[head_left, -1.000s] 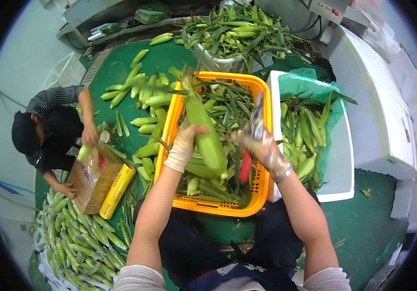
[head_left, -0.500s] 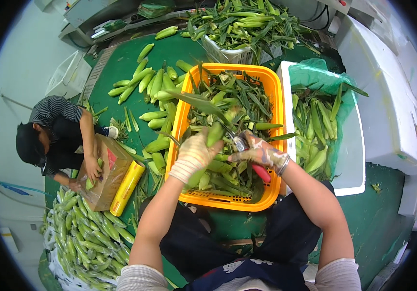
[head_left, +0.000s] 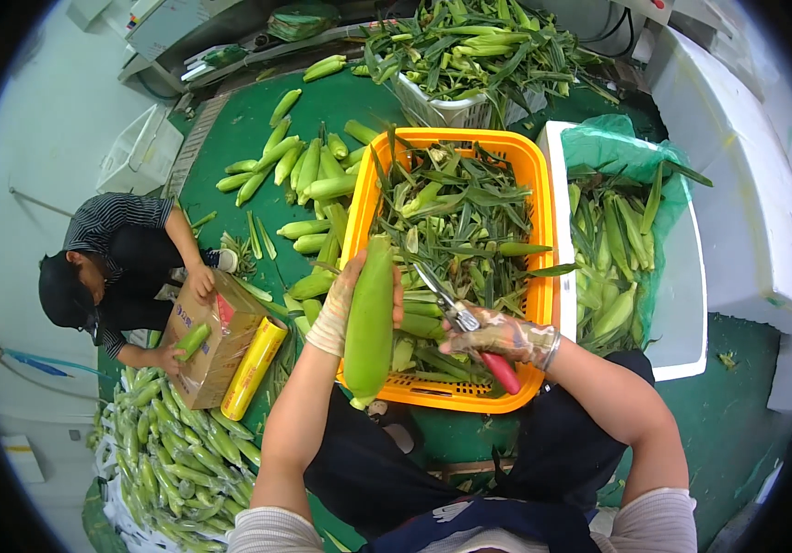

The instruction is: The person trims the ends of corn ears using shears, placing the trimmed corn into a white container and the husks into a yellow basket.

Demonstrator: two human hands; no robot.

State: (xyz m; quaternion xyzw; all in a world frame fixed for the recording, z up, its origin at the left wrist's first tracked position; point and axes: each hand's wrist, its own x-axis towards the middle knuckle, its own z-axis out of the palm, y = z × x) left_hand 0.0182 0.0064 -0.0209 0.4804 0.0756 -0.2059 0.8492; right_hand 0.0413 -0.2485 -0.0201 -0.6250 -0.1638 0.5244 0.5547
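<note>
A green ear of corn (head_left: 370,327) with a short, trimmed top stands upright in my left hand (head_left: 339,309), whose fingers wrap around it above the left part of an orange plastic basket (head_left: 532,207). My right hand (head_left: 511,339), in a patterned glove, grips red-handled shears (head_left: 460,313), their metal blades pointing up-left beside the corn without touching it. The basket is heaped with cut leaves and husks (head_left: 451,203), with some pale green pieces among them. My left hand's covering is cream-coloured.
A co-worker (head_left: 124,240) crouches at left, holding corn on a cardboard box (head_left: 216,341) beside a yellow roll (head_left: 253,369). Bagged corn (head_left: 184,461) is piled below; loose corn (head_left: 308,170) lies behind. A foam box of corn (head_left: 695,295) stands right, a white crate of leaves (head_left: 446,111) at the back.
The corn in my left hand has lost its long leafy top and is now held upright, lower and leftward. The shears have tilted up-left. The co-worker's hands have shifted on the box.
</note>
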